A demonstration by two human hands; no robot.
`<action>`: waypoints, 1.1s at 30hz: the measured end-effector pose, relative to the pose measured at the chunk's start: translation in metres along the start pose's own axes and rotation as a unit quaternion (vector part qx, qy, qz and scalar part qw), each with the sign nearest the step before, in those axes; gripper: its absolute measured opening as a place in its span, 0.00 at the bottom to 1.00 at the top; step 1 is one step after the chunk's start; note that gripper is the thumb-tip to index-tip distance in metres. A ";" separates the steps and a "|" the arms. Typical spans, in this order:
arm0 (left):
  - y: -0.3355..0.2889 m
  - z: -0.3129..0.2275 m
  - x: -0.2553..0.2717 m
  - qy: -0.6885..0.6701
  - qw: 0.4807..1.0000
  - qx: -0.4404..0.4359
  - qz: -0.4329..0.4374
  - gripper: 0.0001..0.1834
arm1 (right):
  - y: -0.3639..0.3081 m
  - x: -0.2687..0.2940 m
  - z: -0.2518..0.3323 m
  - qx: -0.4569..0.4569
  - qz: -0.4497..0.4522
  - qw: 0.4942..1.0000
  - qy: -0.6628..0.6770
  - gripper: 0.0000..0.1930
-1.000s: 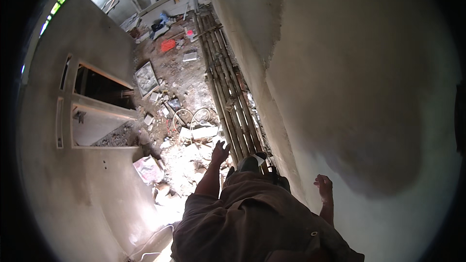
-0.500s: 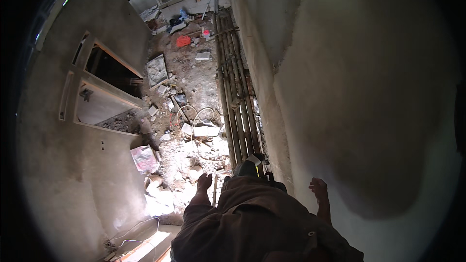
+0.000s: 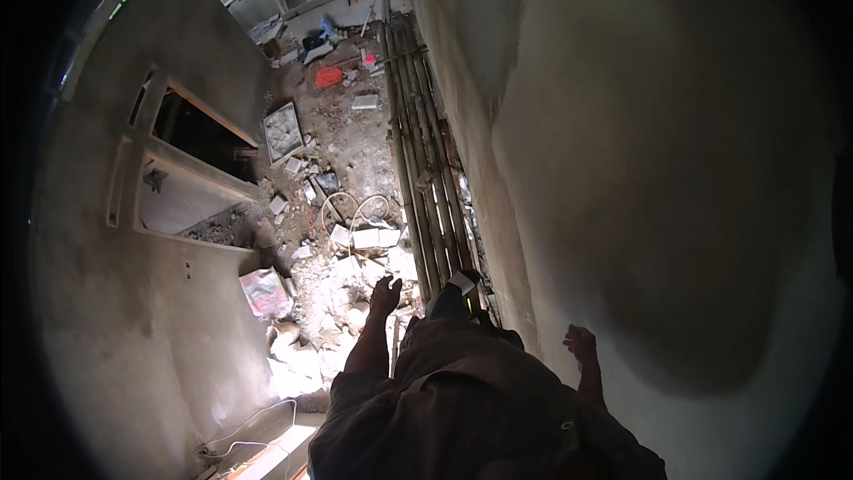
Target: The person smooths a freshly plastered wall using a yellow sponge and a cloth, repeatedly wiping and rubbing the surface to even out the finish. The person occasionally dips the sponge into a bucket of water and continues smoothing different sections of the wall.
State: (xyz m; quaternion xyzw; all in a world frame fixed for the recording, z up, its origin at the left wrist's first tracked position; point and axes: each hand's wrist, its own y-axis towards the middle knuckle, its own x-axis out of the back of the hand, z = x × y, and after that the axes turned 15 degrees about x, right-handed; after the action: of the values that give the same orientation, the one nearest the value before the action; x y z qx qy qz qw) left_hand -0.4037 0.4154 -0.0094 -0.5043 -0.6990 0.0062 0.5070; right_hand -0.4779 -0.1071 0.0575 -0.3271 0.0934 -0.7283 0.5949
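Observation:
High above the floor, my left hand (image 3: 386, 295) hangs in the air, fingers loosely bent and a little apart, with nothing visible in it. My right hand (image 3: 580, 341) is beside the plastered wall (image 3: 657, 213) on the right. Its fingers are half curled with gaps between them, and no object shows there; whether it touches the wall I cannot tell. Long bamboo poles (image 3: 418, 142) run ahead of me, side by side along that wall. My foot (image 3: 458, 283) is over their near end, in front of my dark clothing.
Rubble and broken white blocks (image 3: 376, 238) cover the floor below, with a looped pale hose (image 3: 357, 207). A mortar-stained tray (image 3: 283, 132), a red bag (image 3: 329, 77) and a pink-and-white sack (image 3: 266, 292) lie about. The left wall has a framed opening (image 3: 200, 182).
My left hand has swung forward and slightly right. My foot has shifted slightly forward and the view has moved a little; my right hand stays about where it was.

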 end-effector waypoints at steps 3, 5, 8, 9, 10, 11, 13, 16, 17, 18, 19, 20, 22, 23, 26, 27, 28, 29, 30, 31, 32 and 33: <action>-0.013 0.010 0.001 0.017 1.000 -0.002 0.015 0.30 | -0.010 0.001 -0.029 -0.052 -0.006 0.999 0.009 0.24; -0.032 0.018 0.003 0.030 0.999 0.015 0.032 0.29 | -0.016 0.004 -0.051 -0.114 -0.016 0.993 0.017 0.24; -0.052 0.077 0.001 0.058 0.998 0.029 0.011 0.28 | -0.026 0.001 -0.080 -0.152 -0.003 0.988 -0.002 0.23; -0.059 0.093 -0.002 0.060 0.998 0.030 -0.008 0.27 | -0.027 0.002 -0.088 -0.158 -0.001 0.987 0.003 0.23; -0.061 0.103 -0.003 0.072 0.996 0.047 0.007 0.27 | -0.027 0.003 -0.096 -0.164 0.000 0.986 0.007 0.23; -0.065 0.117 -0.001 0.083 0.994 0.066 0.021 0.26 | -0.028 0.002 -0.102 -0.171 0.002 0.985 0.009 0.23; -0.062 0.156 0.004 0.131 0.989 0.069 0.021 0.25 | -0.024 -0.009 -0.100 -0.161 0.010 0.987 0.018 0.22; -0.058 0.196 0.000 0.146 0.988 0.054 0.006 0.24 | -0.011 -0.027 -0.058 -0.119 0.024 0.992 0.014 0.22; -0.046 0.200 0.001 0.148 0.986 0.064 0.033 0.28 | 0.001 -0.034 -0.037 -0.101 0.031 0.994 0.013 0.22; -0.044 0.198 -0.005 0.111 0.992 0.064 0.015 0.28 | 0.014 -0.037 -0.021 -0.077 0.040 0.996 0.021 0.22; -0.040 0.194 -0.011 0.102 0.993 0.061 0.025 0.27 | 0.029 -0.040 -0.001 -0.052 0.049 0.997 0.030 0.22; -0.037 0.195 -0.018 0.103 0.994 0.028 0.000 0.26 | 0.041 -0.044 0.020 -0.028 0.056 0.997 0.040 0.22; -0.028 0.194 -0.027 0.081 0.996 -0.005 -0.022 0.25 | 0.068 -0.057 0.079 0.035 0.079 0.993 0.083 0.21; -0.032 0.195 -0.032 0.058 0.998 -0.003 -0.013 0.25 | 0.078 -0.063 0.111 0.083 0.071 0.991 0.072 0.20; -0.034 0.191 -0.032 0.145 0.989 0.013 0.034 0.24 | 0.115 -0.079 0.206 0.252 0.089 0.962 0.054 0.19; -0.040 0.197 -0.030 0.152 0.987 0.032 0.048 0.24 | 0.110 -0.093 0.258 0.288 0.072 0.952 0.072 0.20; -0.045 0.185 -0.033 0.130 0.990 0.033 0.042 0.24 | 0.113 -0.093 0.297 0.298 0.049 0.950 0.085 0.20; -0.041 0.192 -0.029 0.246 0.968 -0.036 0.044 0.24 | 0.121 -0.100 0.338 0.339 0.062 0.935 0.088 0.21; -0.039 0.195 -0.028 0.227 0.973 -0.013 0.036 0.22 | 0.129 -0.106 0.377 0.380 0.073 0.918 0.088 0.21; -0.038 0.198 -0.027 0.209 0.977 0.011 0.031 0.20 | 0.130 -0.112 0.420 0.409 0.080 0.903 0.107 0.22; -0.033 0.197 -0.027 0.212 0.977 -0.020 0.013 0.19 | 0.142 -0.116 0.457 0.438 0.096 0.888 0.102 0.22; -0.029 0.199 -0.026 0.217 0.975 -0.052 0.000 0.18 | 0.160 -0.117 0.488 0.474 0.073 0.875 0.071 0.24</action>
State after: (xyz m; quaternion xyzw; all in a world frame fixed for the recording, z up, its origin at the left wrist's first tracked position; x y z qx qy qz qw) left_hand -0.5669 0.4829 -0.1091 -0.5191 -0.5714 -0.1401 0.6200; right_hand -0.0526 0.0812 0.3057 0.0545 -0.1968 -0.6610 0.7220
